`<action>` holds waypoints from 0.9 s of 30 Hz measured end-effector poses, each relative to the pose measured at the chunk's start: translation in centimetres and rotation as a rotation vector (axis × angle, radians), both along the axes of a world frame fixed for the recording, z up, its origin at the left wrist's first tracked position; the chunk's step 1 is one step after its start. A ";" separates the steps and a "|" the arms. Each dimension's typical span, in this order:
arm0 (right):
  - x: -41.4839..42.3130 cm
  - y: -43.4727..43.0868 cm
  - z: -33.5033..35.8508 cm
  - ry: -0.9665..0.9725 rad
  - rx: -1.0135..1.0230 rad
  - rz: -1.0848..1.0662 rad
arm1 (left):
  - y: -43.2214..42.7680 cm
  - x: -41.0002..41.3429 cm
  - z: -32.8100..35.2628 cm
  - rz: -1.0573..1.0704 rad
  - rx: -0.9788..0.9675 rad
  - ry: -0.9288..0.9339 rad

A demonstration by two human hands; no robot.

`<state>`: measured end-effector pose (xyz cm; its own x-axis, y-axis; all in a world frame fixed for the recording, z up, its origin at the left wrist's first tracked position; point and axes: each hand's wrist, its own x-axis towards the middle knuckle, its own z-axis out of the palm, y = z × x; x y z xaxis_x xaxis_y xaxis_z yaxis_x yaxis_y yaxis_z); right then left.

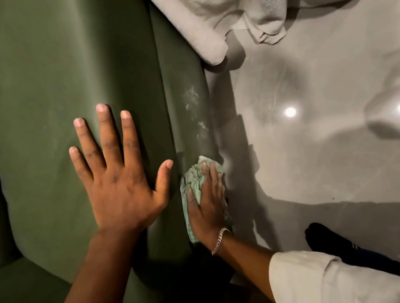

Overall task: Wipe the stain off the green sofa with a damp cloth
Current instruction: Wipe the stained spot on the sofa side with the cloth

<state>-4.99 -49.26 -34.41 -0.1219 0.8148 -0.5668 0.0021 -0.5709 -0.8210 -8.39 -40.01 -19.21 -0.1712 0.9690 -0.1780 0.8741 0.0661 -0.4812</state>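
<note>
The green sofa [44, 96] fills the left half of the view. A whitish smeared stain [195, 110] runs down its front panel near the right edge. My left hand [119, 185] lies flat on the seat cushion, fingers spread, holding nothing. My right hand [207, 201], with a chain bracelet on the wrist, presses a crumpled light-green cloth [192, 178] against the front panel just below the stain. Part of the cloth is hidden under my palm.
A pale cushion or mattress edge [191, 24] with a draped white towel [264, 14] lies at the top, touching the sofa's far corner. Glossy grey floor [323, 159] spreads to the right. A dark shoe [332, 240] rests on it near my right sleeve.
</note>
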 end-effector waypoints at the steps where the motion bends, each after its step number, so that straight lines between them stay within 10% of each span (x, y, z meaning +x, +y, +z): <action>1: -0.3 1.4 0.1 -0.001 0.031 -0.016 | 0.2 -0.1 0.0 -0.006 0.004 -0.007; 23: -1.3 9.8 -4.0 0.067 -0.066 -0.257 | 4.2 -0.7 -0.1 -0.102 -0.053 0.022; 27: -2.2 12.6 -2.2 -0.015 0.163 -0.188 | 4.4 -1.2 0.0 -0.124 -0.064 0.011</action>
<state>-7.17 -36.70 -36.59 0.0477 0.9031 -0.4268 -0.0787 -0.4225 -0.9029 -9.55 -35.64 -19.24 -0.0533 0.9696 -0.2387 0.8683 -0.0731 -0.4907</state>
